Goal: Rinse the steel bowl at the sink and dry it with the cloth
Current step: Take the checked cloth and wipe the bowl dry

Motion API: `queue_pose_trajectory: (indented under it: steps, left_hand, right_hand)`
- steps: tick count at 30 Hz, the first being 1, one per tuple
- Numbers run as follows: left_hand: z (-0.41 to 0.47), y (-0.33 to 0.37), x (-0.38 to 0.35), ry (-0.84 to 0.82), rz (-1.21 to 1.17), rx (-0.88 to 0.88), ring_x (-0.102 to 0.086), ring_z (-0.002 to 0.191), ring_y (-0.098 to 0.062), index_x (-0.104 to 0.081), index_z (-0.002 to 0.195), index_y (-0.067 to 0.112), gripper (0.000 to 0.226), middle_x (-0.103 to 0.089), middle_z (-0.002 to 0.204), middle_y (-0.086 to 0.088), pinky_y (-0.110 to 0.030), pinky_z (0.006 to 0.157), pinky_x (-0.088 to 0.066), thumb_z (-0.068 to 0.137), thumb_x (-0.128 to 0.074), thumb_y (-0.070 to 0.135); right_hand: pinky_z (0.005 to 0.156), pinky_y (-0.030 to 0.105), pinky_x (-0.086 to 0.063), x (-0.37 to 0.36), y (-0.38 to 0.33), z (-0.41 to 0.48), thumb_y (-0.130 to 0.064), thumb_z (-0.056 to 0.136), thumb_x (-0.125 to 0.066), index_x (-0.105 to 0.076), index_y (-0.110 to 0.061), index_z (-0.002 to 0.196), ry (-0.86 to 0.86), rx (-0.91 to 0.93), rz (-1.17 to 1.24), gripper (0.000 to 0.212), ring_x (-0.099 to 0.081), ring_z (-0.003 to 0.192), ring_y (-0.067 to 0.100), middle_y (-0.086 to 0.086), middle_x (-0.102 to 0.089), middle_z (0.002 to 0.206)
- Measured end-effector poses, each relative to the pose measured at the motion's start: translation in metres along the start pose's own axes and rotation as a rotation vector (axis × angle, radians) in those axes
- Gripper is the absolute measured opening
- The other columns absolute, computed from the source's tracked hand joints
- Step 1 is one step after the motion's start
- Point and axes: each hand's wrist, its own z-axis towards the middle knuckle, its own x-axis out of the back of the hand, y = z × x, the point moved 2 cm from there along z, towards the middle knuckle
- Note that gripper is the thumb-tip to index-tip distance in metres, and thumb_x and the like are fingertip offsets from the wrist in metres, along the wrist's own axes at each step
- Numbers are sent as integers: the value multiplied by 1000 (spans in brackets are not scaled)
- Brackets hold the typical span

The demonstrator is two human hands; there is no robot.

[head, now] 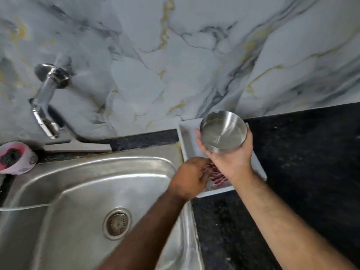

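Observation:
My right hand (231, 158) holds the small steel bowl (223, 131) from below, tilted so its inside faces me, above the white tray (187, 141). A red-and-white striped cloth (217, 177) lies in the near end of that tray. My left hand (191, 177) reaches over the tray's near left edge with its fingers on the cloth; the fingertips are partly hidden under my right wrist. The steel sink (78, 191) lies to the left, with its drain (117, 223) in the middle.
A chrome tap (45, 106) juts from the marble wall above the sink's left side; no water runs from it. A pink holder with a dark scrubber (13, 157) sits at the sink's far left corner. Black speckled counter (302, 162) stretches right of the tray.

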Motion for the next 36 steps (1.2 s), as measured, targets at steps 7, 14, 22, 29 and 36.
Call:
queue_pose_trajectory:
  steps: [7,14,22,29,36]
  left_hand:
    - [64,31,-72,-310,444,-49,-57,121,-27,-60,145,36,54,-59,150,3,-41,96,-55,93,-64,54]
    - [66,27,-70,-129,121,251,-74,92,-29,-66,120,17,26,-75,108,-10,-35,79,-61,93,-68,19]
    - [20,29,65,509,-614,278,-74,99,-23,-80,103,26,19,-76,106,-2,-37,88,-59,85,-84,18]
    - [3,14,128,419,309,-14,-69,82,-25,-83,95,11,18,-70,97,-9,-28,67,-54,78,-79,7]
    - [-62,-26,203,-285,-214,147,-65,74,-12,-73,71,17,19,-72,78,-12,-29,72,-50,85,-81,7]
  right_hand:
    - [104,65,-49,23,-69,-19,-67,88,-64,-56,-9,149,76,35,-42,85,-53,137,57,29,-56,152]
    - [102,69,-51,30,-87,-16,-69,87,-63,-56,-22,149,179,118,-179,79,-56,137,47,22,-59,151]
    - [96,46,-54,-2,-48,-12,-64,99,-45,-70,-18,135,195,43,-633,63,-67,120,30,10,-75,125]
    - [80,39,-60,-53,73,1,-57,101,-49,-72,-20,120,72,-120,-600,47,-75,95,25,10,-76,107]
    - [90,40,-55,-74,143,18,-49,102,-52,-74,-25,126,-11,-70,-776,41,-71,107,27,8,-77,117]
